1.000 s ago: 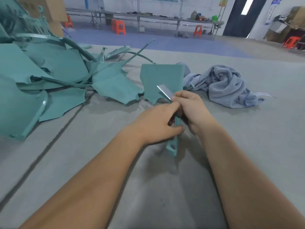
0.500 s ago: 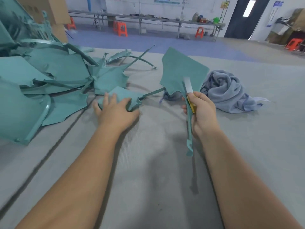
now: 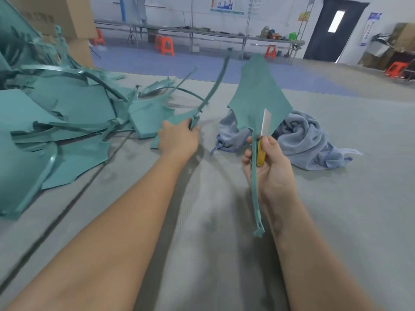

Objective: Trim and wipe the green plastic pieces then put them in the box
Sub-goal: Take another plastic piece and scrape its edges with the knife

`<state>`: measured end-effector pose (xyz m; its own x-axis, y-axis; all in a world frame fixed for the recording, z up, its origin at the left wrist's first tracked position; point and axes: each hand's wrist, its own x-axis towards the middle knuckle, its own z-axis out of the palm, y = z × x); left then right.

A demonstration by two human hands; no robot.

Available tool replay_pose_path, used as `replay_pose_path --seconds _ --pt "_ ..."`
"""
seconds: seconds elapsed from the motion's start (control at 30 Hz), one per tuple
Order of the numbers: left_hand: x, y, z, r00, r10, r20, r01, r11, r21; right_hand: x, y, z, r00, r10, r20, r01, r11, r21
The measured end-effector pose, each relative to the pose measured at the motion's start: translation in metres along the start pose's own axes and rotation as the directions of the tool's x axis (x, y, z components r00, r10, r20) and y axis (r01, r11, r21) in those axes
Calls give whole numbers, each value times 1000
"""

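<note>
- Head view: the right hand is raised above the grey mat, its fingers curled round two things at once, a knife with a yellow handle and a pale blade pointing up, and the thin stem of a green plastic piece.
- That piece stands upright in the grip: its broad flat blade rises above the hand, and its narrow stem hangs below the palm to a small forked end.
- The left hand reaches forward and grips a second green piece, a flat part with a long curved strip that arches up and away over the mat.
- A heap of green plastic pieces lies on the mat to the left, touching the piece under the left hand.
- A crumpled blue-grey cloth lies on the mat behind the right hand, partly hidden by the upright piece.
- A cardboard box stands at the far left behind the heap.
- Orange stools and a long bench stand by the far wall.
</note>
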<state>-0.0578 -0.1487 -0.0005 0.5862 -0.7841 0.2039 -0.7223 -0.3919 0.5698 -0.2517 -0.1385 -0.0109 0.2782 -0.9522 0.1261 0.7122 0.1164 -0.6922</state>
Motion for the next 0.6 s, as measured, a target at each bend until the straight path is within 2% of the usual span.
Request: replay_pose_path --seconds 0.03,0.07,0.1,0.13,0.17,0.2,0.33,0.37,0.43,0.5,0.6 --pt "10 5 4 999 5 49 5 980 -197 3 1 -1 1000 -1 -3 1 1000 -12" --pt "18 8 8 992 45 121 13 896 -443 5 1 -1 1000 0 -7 0 1000 -25" --pt "21 13 11 976 93 199 64 743 -666 8 2 -2 1000 2 -13 -2 999 -35" --pt "22 16 14 959 120 255 139 585 -799 9 2 -3 1000 3 -19 -4 999 -47" --pt "23 16 17 955 119 273 189 467 -864 11 2 -3 1000 3 -25 -5 998 -67" --pt "21 15 20 957 97 274 216 391 -894 12 3 -3 999 -1 -32 -2 995 -102" --pt "5 7 19 955 -35 294 296 143 -944 14 7 1 997 -22 -71 -2 949 -314" --pt "-2 5 16 951 -58 303 308 139 -941 13 9 3 997 -22 -71 -4 935 -354" --pt "-18 0 7 948 -58 314 318 230 -920 9 14 8 998 -18 -59 -8 909 -417" --pt "-36 -3 -1 932 6 363 338 351 -873 5 18 11 999 -24 -42 2 894 -449" --pt "-63 -1 -11 861 154 485 319 581 -749 -1 21 14 999 -44 0 39 886 -462"
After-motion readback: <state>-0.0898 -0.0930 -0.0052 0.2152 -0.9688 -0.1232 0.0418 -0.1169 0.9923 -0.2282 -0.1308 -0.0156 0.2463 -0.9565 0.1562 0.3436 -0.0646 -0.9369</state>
